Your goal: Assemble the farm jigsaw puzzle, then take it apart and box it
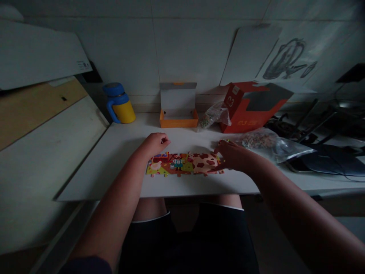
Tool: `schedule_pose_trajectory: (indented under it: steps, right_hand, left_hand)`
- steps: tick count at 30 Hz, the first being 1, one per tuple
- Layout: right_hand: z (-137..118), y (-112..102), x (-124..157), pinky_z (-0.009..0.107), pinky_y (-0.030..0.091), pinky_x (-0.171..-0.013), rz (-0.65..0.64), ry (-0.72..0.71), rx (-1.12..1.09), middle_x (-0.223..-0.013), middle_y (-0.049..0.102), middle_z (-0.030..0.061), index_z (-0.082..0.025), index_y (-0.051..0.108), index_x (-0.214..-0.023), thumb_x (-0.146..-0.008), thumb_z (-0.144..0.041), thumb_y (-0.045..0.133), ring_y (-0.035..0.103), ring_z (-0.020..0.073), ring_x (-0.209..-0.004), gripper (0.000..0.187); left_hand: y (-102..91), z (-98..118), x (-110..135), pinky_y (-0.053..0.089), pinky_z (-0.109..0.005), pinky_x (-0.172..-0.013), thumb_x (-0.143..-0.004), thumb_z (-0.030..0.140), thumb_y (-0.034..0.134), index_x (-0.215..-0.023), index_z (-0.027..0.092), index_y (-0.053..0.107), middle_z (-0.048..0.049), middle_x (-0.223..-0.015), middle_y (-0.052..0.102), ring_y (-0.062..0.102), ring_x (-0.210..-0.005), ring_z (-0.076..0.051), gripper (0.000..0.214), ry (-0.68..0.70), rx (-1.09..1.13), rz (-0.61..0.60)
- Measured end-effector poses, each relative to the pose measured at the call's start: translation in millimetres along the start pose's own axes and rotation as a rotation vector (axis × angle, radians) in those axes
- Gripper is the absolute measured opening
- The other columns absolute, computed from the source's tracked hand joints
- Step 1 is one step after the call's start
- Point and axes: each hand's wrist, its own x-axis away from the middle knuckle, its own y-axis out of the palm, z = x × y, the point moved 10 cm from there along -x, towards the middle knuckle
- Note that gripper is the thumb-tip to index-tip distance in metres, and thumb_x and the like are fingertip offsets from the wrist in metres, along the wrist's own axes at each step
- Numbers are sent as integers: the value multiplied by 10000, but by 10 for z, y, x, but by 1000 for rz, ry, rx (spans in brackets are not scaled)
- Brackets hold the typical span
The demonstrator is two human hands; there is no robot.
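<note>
A strip of joined jigsaw puzzle (178, 164) lies on the white table, printed with a white bird, a figure in a teal dress and a brown-spotted cow. My left hand (156, 144) is curled closed just above the strip's upper left edge; whether anything is inside its fingers is hidden. At the right end of the strip, my right hand (230, 155) has thumb and fingers around a jigsaw piece (221, 158), mostly covered by the hand. A small yellow-green bit (227, 140) shows beside the knuckles.
Behind the strip stand an open orange box (179, 123), a clear bag of pieces (209, 118) and a large red box (242, 114). A blue-and-yellow jug (125, 110) is back left. Another bag of pieces (259, 140) and a dark flat object (327, 160) lie right.
</note>
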Motion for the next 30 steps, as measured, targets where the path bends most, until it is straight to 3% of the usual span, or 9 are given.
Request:
schedule_pose_trajectory:
  steps: [3,7,14,20,25,28,30]
  right_hand:
    - [42,72,-93,466,522,-969,-125,27,53,-1161,690,225,-121,746,-1119,-622,-592,968,670,391,-1099,720]
    - [40,12,-114,461,520,-950,-78,23,74,-1145,695,222,-116,719,-1102,-592,-593,984,678,399,-1071,746]
    - [6,-47,-4,340,471,-727,-25,65,-57,-998,744,136,-187,666,-1019,-871,-398,804,696,265,-853,293]
    - [-27,-99,29,308,416,-622,-11,150,-198,-893,759,83,-216,660,-1060,-909,-385,751,672,214,-724,244]
    - [-250,-142,-15,317,455,-684,21,125,-157,-986,789,96,-221,708,-1073,-931,-296,708,708,233,-809,160]
    - [-452,-121,-48,322,467,-702,19,85,-122,-982,797,117,-205,735,-1086,-997,-249,603,730,240,-821,164]
    - [-559,-115,-63,329,466,-701,28,62,-105,-1011,801,146,-184,740,-1112,-1039,-253,535,744,254,-840,229]
  left_hand:
    - [28,25,1,452,-301,-684,-919,279,693,-838,203,755,-41,-777,742,638,-683,-189,127,9,4,-13]
    - [40,57,9,452,-303,-689,-918,279,689,-842,206,756,-39,-777,738,635,-688,-189,125,11,6,-23]
    - [43,140,22,466,-320,-716,-924,262,688,-861,205,756,-47,-800,736,643,-713,-201,109,28,30,-33]
    - [149,441,50,494,-324,-766,-953,267,681,-902,214,742,-38,-850,722,657,-776,-202,96,143,61,-100]
    - [69,889,164,533,-383,-973,-1003,280,649,-1043,217,738,-77,-1083,729,684,-1035,-241,116,297,35,-80]
    - [149,1172,430,475,-435,-1151,-1037,293,619,-1241,210,704,-118,-1358,700,636,-1284,-274,236,332,-63,-105]
    - [278,1273,664,400,-455,-1248,-1048,341,615,-1377,188,654,-153,-1579,567,533,-1458,-300,365,291,-145,-120]
